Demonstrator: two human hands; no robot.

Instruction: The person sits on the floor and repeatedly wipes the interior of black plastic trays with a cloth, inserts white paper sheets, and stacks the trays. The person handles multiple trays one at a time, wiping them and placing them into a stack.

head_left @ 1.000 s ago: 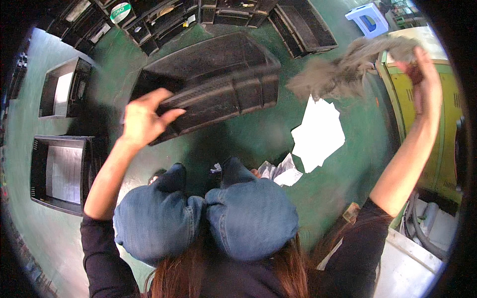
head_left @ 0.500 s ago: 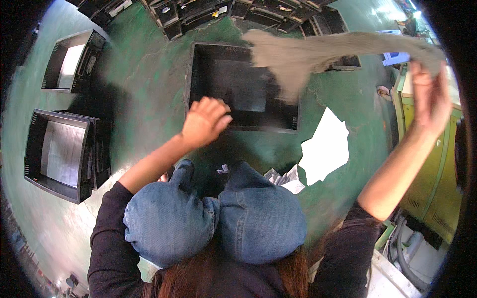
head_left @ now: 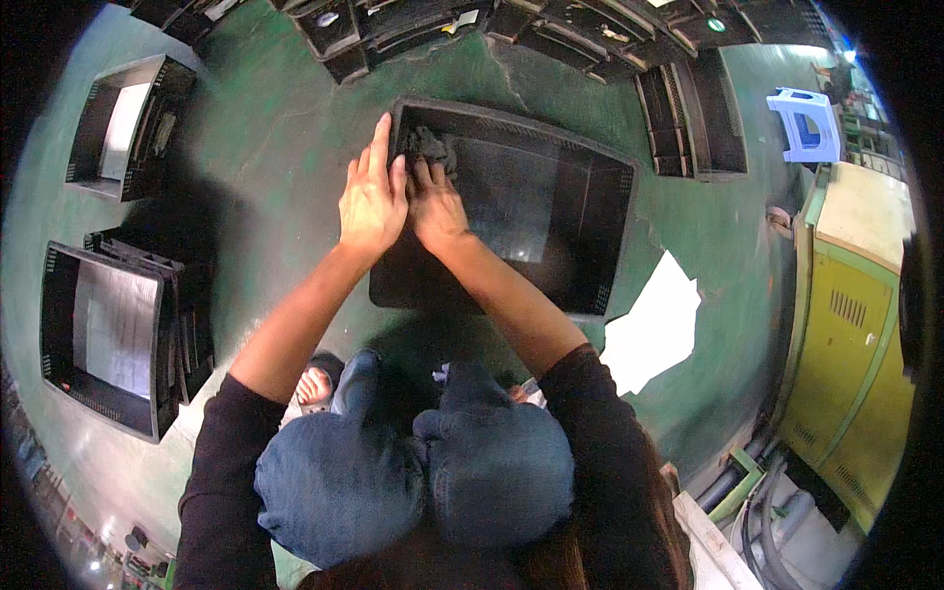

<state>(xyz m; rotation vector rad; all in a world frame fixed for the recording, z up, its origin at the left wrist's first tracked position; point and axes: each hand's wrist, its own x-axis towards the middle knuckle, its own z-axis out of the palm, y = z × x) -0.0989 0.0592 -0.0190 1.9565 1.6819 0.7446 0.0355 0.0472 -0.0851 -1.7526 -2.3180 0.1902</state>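
Note:
A black plastic crate [head_left: 629, 197] sits at a slant on the green floor in front of my knees. My left hand [head_left: 372, 206] lies against the crate's left rim, its fingers stretched out along the wall. Just inside that rim, my right hand [head_left: 438, 208] presses a bunched grey cloth [head_left: 430, 147] into the crate's far left corner. The fingertips are bent over the cloth and partly hidden by it. The crate's dark bottom shows a pale sheen in the middle.
White sheets [head_left: 654, 324] lie on the floor right of the crate. Stacked black crates [head_left: 157, 344] stand at left, with another crate [head_left: 74, 147] beyond. More crates [head_left: 383, 44] line the far side. At right are a blue stool [head_left: 808, 126] and a yellow-green cabinet [head_left: 846, 324].
My right hand has swung the cloth from the far right down into the crate's left corner. My left hand has moved up to the rim. The crate now sits at a slant.

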